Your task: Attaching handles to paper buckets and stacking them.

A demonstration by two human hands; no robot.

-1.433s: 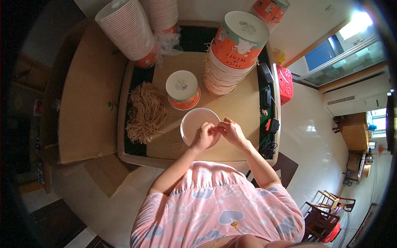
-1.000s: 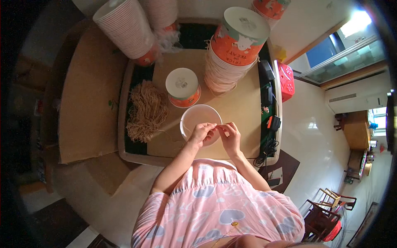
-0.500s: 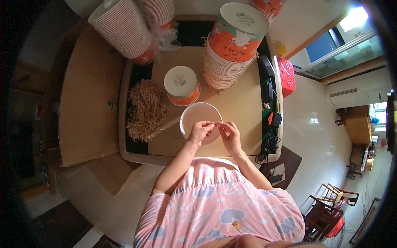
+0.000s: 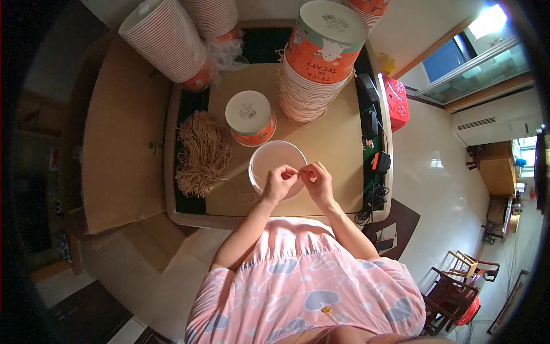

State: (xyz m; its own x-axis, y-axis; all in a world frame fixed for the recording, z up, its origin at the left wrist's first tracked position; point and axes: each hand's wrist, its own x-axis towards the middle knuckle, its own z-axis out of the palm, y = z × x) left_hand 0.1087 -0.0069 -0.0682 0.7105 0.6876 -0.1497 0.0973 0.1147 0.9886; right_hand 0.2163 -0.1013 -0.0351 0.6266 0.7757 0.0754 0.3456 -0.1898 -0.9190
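Observation:
A paper bucket [image 4: 269, 153] with a pale inside stands mouth up at the near edge of the cardboard. Over its near right rim, my left hand [image 4: 280, 182] and my right hand [image 4: 317, 183] meet, each pinched closed, fingertips almost touching. Whatever lies between the fingers is too small to make out. To the left is a loose bundle of beige cord [image 4: 201, 153], with a thin strand trailing toward the bucket. Just beyond the bucket, an orange and green bucket [image 4: 248, 112] sits upside down.
A tall upturned stack of orange buckets [image 4: 321, 51], with cords hanging along it, stands at the back right. More nested buckets [image 4: 166, 43] lean at the back left beside clear plastic wrap [image 4: 226, 53]. Black adapters and cables [image 4: 375, 198] line the table's right side.
My right hand has turned inward a little, its fingers curling closer to my left hand. The bucket and cord bundle remain in place.

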